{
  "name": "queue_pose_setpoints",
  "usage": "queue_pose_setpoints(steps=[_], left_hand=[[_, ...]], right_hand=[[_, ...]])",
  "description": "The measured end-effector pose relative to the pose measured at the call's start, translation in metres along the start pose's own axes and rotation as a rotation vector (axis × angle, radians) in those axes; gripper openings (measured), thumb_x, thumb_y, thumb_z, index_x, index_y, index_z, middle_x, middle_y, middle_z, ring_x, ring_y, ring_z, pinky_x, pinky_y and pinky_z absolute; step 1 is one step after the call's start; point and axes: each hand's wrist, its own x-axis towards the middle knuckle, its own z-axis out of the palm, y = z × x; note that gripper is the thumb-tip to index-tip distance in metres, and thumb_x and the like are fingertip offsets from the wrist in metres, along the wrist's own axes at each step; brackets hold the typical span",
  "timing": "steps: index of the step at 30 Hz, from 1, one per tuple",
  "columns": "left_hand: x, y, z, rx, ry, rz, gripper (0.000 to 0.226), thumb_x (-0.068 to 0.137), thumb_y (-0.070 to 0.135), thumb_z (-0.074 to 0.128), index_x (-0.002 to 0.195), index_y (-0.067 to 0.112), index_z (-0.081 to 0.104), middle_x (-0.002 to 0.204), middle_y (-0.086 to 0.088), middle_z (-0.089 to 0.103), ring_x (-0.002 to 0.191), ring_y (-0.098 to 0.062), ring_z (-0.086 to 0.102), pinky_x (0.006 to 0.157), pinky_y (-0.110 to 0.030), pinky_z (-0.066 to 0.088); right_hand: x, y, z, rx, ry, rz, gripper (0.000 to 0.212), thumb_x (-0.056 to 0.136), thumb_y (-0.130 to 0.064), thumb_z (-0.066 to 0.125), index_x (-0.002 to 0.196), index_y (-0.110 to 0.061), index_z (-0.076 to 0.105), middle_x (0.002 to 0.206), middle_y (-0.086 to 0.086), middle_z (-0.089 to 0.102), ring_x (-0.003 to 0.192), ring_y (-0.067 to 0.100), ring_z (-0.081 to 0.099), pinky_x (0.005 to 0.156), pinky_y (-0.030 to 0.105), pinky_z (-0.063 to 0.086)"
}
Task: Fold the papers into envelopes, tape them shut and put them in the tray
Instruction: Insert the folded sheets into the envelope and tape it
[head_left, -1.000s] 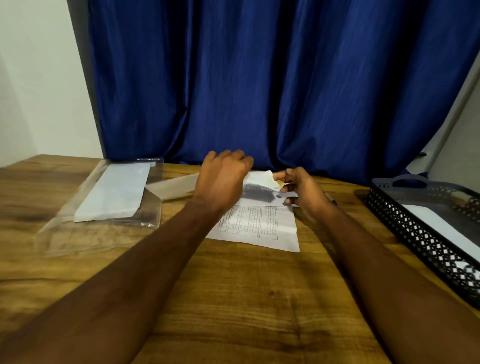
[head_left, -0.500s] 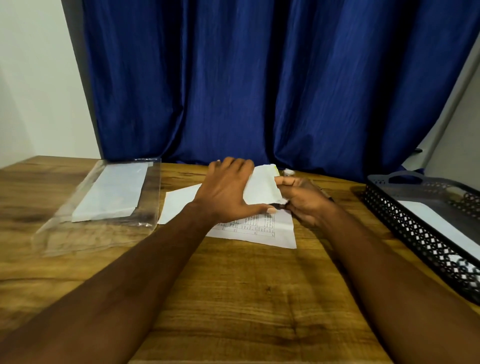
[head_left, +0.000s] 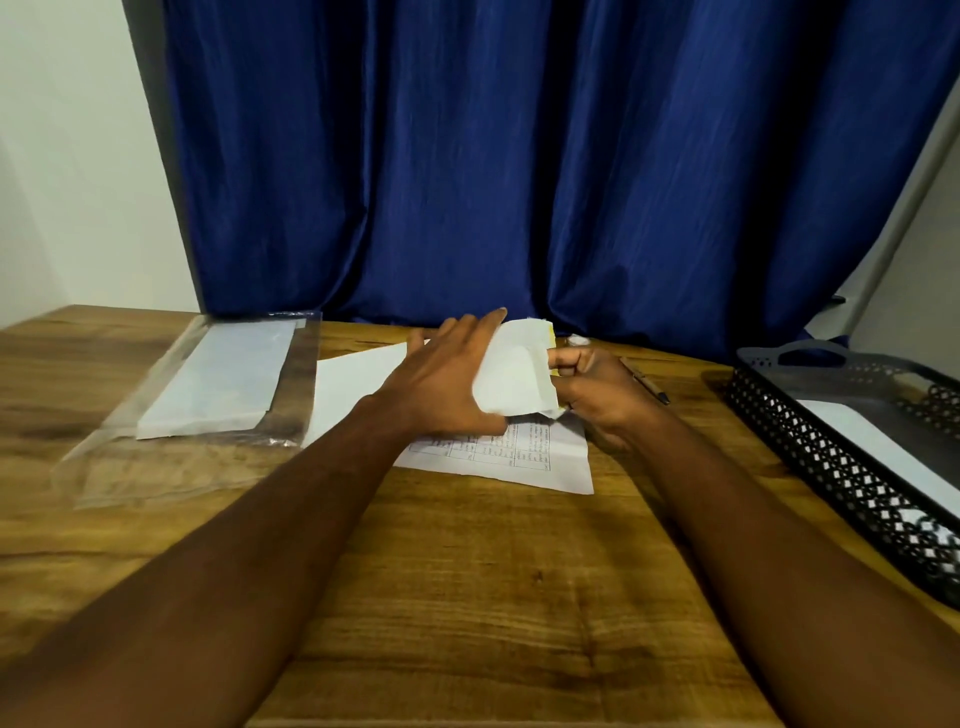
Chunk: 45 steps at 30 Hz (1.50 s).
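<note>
A white printed paper (head_left: 524, 457) lies in the middle of the wooden table (head_left: 467, 597), its far part folded up and over. My left hand (head_left: 447, 379) lies flat on the sheet with fingers spread and holds the raised white flap (head_left: 514, 374) from the left. My right hand (head_left: 597, 389) pinches the flap's right edge between thumb and fingers, where a yellow strip shows. At the right stands the black perforated tray (head_left: 841, 467) with a white folded paper (head_left: 883, 447) inside.
A clear plastic sleeve (head_left: 171, 441) holding white sheets (head_left: 223, 384) lies at the left. A pen (head_left: 644, 382) rests behind my right hand, and a small white object (head_left: 576, 340) sits near the blue curtain (head_left: 519, 156) along the table's far edge.
The far flap of the paper has been lifted and folded towards me. My left hand went from curled over the sheet to flat and spread, while my right hand kept its pinch on the flap's edge.
</note>
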Motion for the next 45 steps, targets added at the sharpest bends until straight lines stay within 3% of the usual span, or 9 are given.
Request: queue_pose_setpoints(steps=[9, 13, 20, 26, 28, 35, 39, 42, 45], left_hand=[[0.001, 0.000, 0.000, 0.144, -0.014, 0.031, 0.133, 0.066, 0.074, 0.078, 0.164, 0.028, 0.000, 0.159, -0.001, 0.026, 0.143, -0.023, 0.028, 0.118, -0.053, 0.021], [0.000, -0.001, 0.004, 0.118, -0.030, 0.066, 0.133, 0.066, 0.072, 0.078, 0.163, 0.030, -0.003, 0.157, -0.001, 0.026, 0.142, -0.023, 0.028, 0.119, -0.054, 0.019], [0.001, 0.000, 0.003, 0.155, 0.021, 0.109, 0.132, 0.064, 0.074, 0.076, 0.164, 0.031, 0.002, 0.151, 0.002, 0.034, 0.134, -0.020, 0.033, 0.113, -0.049, 0.024], [0.004, 0.005, -0.006, 0.185, -0.027, 0.077, 0.126, 0.067, 0.072, 0.079, 0.163, 0.033, 0.008, 0.157, 0.002, 0.036, 0.138, -0.022, 0.038, 0.114, -0.048, 0.030], [0.003, 0.006, -0.006, 0.172, -0.024, 0.076, 0.123, 0.067, 0.070, 0.080, 0.163, 0.034, 0.011, 0.155, 0.003, 0.040, 0.137, -0.021, 0.040, 0.114, -0.049, 0.032], [0.002, 0.004, -0.006, 0.163, 0.041, 0.072, 0.120, 0.066, 0.062, 0.083, 0.161, 0.034, 0.014, 0.149, 0.004, 0.046, 0.132, -0.021, 0.043, 0.110, -0.047, 0.032], [0.001, -0.003, -0.002, 0.190, 0.071, 0.035, 0.122, 0.068, 0.058, 0.084, 0.162, 0.033, 0.011, 0.149, 0.003, 0.046, 0.136, -0.020, 0.038, 0.119, -0.052, 0.016], [0.001, -0.008, 0.000, 0.217, 0.062, 0.006, 0.124, 0.068, 0.059, 0.085, 0.163, 0.033, 0.008, 0.152, 0.002, 0.043, 0.141, -0.021, 0.034, 0.122, -0.057, 0.004], [0.000, -0.012, 0.001, 0.223, 0.050, -0.007, 0.125, 0.069, 0.060, 0.085, 0.163, 0.034, 0.007, 0.154, 0.002, 0.042, 0.144, -0.022, 0.033, 0.122, -0.058, 0.001]], right_hand=[[-0.009, -0.005, 0.005, 0.021, -0.105, -0.034, 0.029, 0.096, 0.004, 0.068, 0.122, -0.008, 0.076, 0.114, 0.010, 0.080, 0.105, 0.029, 0.078, 0.084, 0.038, 0.066], [-0.010, -0.007, 0.007, 0.121, -0.192, 0.018, 0.032, 0.093, 0.006, 0.069, 0.124, 0.000, 0.073, 0.119, 0.017, 0.078, 0.108, 0.034, 0.077, 0.084, 0.042, 0.066], [-0.006, -0.004, 0.006, -0.020, -0.113, 0.023, 0.033, 0.091, 0.015, 0.069, 0.117, -0.004, 0.077, 0.111, 0.014, 0.081, 0.103, 0.035, 0.078, 0.092, 0.054, 0.062], [-0.009, -0.006, 0.009, -0.264, -0.059, -0.070, 0.033, 0.076, 0.007, 0.088, 0.089, -0.022, 0.080, 0.083, -0.007, 0.081, 0.079, 0.012, 0.078, 0.058, 0.023, 0.058], [-0.007, -0.004, 0.009, -0.293, -0.040, -0.073, 0.031, 0.076, 0.004, 0.090, 0.090, -0.022, 0.081, 0.085, -0.007, 0.080, 0.077, 0.012, 0.076, 0.056, 0.022, 0.055], [-0.007, -0.008, 0.006, -0.171, -0.047, -0.058, 0.030, 0.088, 0.003, 0.080, 0.103, -0.023, 0.080, 0.108, 0.002, 0.081, 0.098, 0.022, 0.079, 0.080, 0.041, 0.065], [-0.001, -0.014, -0.015, -0.031, 0.184, -0.147, 0.018, 0.096, -0.002, 0.068, 0.097, -0.017, 0.078, 0.096, 0.000, 0.079, 0.091, 0.015, 0.071, 0.073, 0.028, 0.057], [0.008, 0.002, -0.026, -0.218, 0.397, -0.156, 0.014, 0.096, -0.008, 0.070, 0.101, -0.020, 0.075, 0.105, 0.001, 0.077, 0.101, 0.019, 0.070, 0.092, 0.039, 0.061], [0.006, 0.012, -0.024, -0.666, 0.271, -0.151, 0.036, 0.096, -0.040, 0.075, 0.130, -0.038, 0.064, 0.142, -0.009, 0.062, 0.128, 0.020, 0.059, 0.106, 0.044, 0.052]])
